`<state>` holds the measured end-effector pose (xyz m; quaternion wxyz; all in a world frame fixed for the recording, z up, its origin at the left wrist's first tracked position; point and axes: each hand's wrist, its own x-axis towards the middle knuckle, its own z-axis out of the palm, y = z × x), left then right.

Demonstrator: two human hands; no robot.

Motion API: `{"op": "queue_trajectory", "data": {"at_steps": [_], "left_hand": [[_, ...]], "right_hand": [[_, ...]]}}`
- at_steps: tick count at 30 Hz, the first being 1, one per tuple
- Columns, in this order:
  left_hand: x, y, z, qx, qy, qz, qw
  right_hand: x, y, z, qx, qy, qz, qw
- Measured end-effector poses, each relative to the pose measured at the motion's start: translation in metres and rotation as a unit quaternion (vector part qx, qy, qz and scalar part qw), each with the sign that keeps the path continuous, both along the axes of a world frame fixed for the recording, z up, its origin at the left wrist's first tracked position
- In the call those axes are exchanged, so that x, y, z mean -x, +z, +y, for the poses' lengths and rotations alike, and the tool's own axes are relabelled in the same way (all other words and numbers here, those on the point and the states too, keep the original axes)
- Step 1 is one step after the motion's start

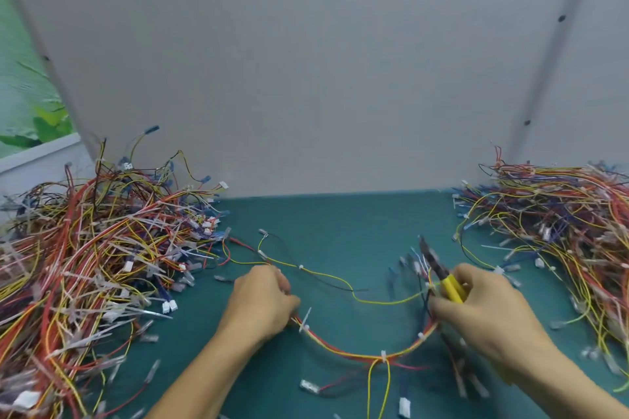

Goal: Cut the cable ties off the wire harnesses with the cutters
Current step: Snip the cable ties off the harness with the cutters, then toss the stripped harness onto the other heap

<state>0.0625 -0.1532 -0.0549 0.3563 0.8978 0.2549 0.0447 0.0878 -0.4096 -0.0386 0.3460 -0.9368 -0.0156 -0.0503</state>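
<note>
Our forearms reach in from the near edge, and between them one wire harness sags in a shallow arc on the green tabletop. Our left hand has its grip curled over one end of the red-and-yellow bundle, knuckles up. We judge this pins the harness so the run lies spread and its ties are easy to reach.

Our right hand wraps its grip round the yellow handles of the cutters. Their dark nose points up and away from us, clear of the wires, and blur hides whether the blades are apart. The harness's other end runs in under this hand, but we cannot tell if the fingers pinch it.

Three white ties sit on the arc:
- a long-tailed cable tie just beside the left hand
- a middle tie at the lowest point
- a third tie near the right hand

A left heap and a right heap of harnesses flank the work. Probably one is waiting stock and the other is finished.
</note>
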Motion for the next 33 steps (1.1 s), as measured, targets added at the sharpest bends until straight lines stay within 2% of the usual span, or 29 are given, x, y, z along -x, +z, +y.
{"op": "queue_trajectory", "data": {"at_steps": [1, 2, 4, 7, 10, 14, 18, 24, 28, 33], "left_hand": [[-0.003, 0.006, -0.001, 0.113, 0.019, -0.054, 0.992], [-0.007, 0.013, -0.001, 0.218, 0.035, -0.111, 0.969], [-0.014, 0.032, 0.001, 0.355, 0.042, -0.216, 0.909], [-0.023, 0.058, 0.008, 0.451, 0.029, -0.346, 0.822], [-0.029, 0.063, 0.013, 0.487, 0.04, -0.382, 0.785], [-0.033, 0.049, 0.014, 0.501, 0.054, -0.358, 0.786], [-0.039, 0.035, 0.015, 0.469, 0.031, -0.321, 0.822], [-0.047, 0.032, 0.016, 0.399, -0.014, -0.337, 0.853], [-0.049, 0.032, 0.014, 0.358, -0.05, -0.335, 0.87], [-0.05, 0.034, 0.009, 0.332, -0.077, -0.329, 0.881]], "right_hand": [[-0.006, 0.007, 0.002, -0.049, -0.007, -0.027, 0.998], [-0.012, 0.015, 0.003, -0.101, -0.009, -0.052, 0.994], [-0.023, 0.03, 0.008, -0.213, -0.003, -0.096, 0.972], [-0.034, 0.049, 0.019, -0.361, 0.023, -0.146, 0.921], [-0.046, 0.056, 0.027, -0.448, 0.032, -0.112, 0.886], [-0.055, 0.046, 0.037, -0.466, 0.044, -0.035, 0.883], [-0.062, 0.036, 0.042, -0.47, 0.069, -0.01, 0.88], [-0.069, 0.03, 0.043, -0.459, 0.11, -0.015, 0.882], [-0.071, 0.027, 0.043, -0.422, 0.133, -0.021, 0.897], [-0.073, 0.025, 0.043, -0.409, 0.133, -0.023, 0.903]]}}
